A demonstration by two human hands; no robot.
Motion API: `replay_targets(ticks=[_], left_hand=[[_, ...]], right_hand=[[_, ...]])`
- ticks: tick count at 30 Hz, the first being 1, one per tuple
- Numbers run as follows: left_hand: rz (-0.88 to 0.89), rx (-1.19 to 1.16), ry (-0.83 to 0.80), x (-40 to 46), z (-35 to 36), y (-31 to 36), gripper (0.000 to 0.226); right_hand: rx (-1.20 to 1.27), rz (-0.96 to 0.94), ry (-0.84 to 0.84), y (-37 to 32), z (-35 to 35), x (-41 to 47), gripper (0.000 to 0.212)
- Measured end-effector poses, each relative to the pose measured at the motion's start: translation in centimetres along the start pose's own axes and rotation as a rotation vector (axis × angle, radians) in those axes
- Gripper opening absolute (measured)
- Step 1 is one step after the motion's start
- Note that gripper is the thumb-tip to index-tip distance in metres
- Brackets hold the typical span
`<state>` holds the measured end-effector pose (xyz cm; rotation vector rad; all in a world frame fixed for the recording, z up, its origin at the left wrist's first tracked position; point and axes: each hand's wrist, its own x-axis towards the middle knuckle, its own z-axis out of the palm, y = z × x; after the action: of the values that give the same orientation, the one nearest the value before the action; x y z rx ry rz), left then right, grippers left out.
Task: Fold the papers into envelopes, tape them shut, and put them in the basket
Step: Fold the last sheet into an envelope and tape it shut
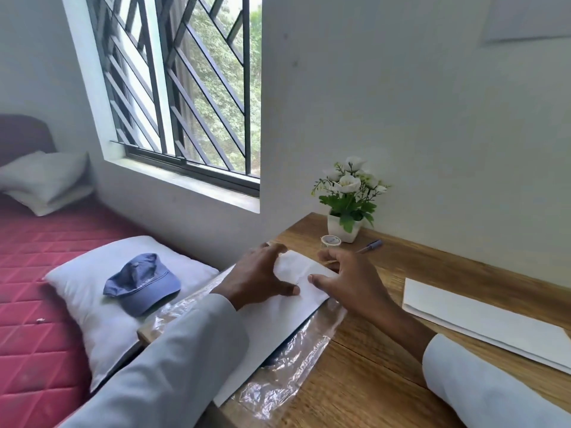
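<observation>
Wooden desk (386, 350) bearing a white paper sheet (278, 316) atop clear plastic wrap (287, 375) at its left edge. Left hand (256, 273) and right hand (349, 279), fingers spread, press the sheet's folded far end (crease visible). Tape roll (330, 241) stands beyond.

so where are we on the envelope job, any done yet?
Nothing finished shows: no basket in view. In hand: the left hand and right hand press a fold into the far end of a white sheet lying on clear plastic wrap. Left: taping, with the tape roll untouched by the flower pot, and the paper stack.
</observation>
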<state>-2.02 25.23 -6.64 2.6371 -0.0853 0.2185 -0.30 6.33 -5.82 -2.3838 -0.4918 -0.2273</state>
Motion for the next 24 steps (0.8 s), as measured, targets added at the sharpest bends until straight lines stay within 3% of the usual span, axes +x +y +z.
replay_targets(ticks=[7,16,19,24], left_hand=[[0.035,-0.366,0.110,0.4,-1.2,-0.3,0.051],[0.271,-0.459,0.130,0.9,-3.4,3.0,0.037],[0.374,-0.430,0.113,1.5,-3.8,4.8,0.038],[0.474,-0.420,0.065,3.4,-2.8,8.7,0.037]], right_hand=[[0.269,0.085,0.012,0.4,-0.5,0.4,0.025],[0.874,0.265,-0.160,0.6,-4.1,0.3,0.032],[0.928,0.283,-0.183,1.2,-6.1,-0.2,0.031],[0.862,0.261,0.008,3.4,-10.0,-1.9,0.029]])
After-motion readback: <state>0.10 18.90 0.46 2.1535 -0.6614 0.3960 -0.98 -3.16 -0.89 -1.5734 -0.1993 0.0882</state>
